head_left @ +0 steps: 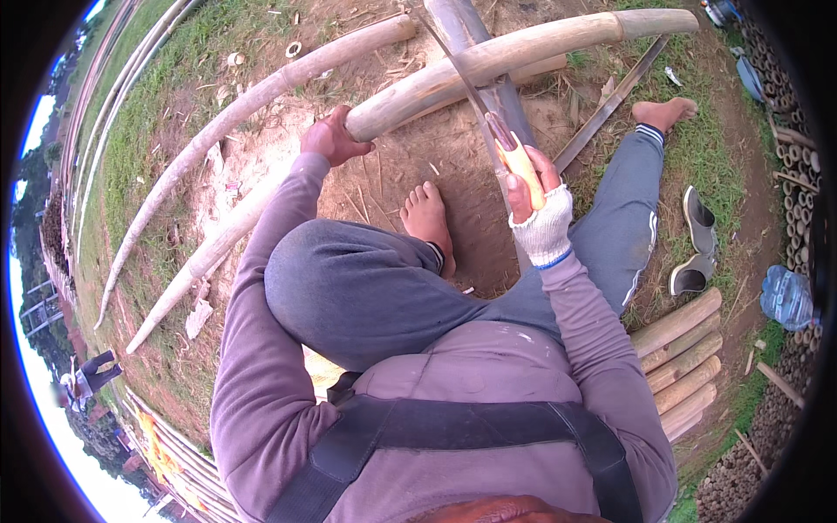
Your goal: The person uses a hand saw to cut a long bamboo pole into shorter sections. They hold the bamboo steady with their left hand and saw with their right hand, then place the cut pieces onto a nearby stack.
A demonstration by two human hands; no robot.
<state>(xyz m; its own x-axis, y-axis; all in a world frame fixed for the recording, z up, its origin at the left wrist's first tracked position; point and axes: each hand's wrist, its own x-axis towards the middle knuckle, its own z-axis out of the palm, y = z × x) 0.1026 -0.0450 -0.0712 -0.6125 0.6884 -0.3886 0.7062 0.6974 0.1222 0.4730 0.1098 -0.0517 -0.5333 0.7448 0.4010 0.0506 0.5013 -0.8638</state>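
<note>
At upper centre, we are losing the grey pole (455, 24) past the top edge, while its middle is running unseen beneath the pale bamboo pole (558, 41). We are viewing the yellow handle (520, 167) only in part, as fingers of the right hand (540, 199) are covering its lower end; the fine edge of the long blade (465, 77) is escaping us. Some fingers of the left hand (328, 138) are passing out of sight at the bamboo's end. At far right, the dark rim is cropping the stacked bamboo (795, 228). At lower left, a distant person (85, 381) is appearing too small and blurred for detail.
</note>
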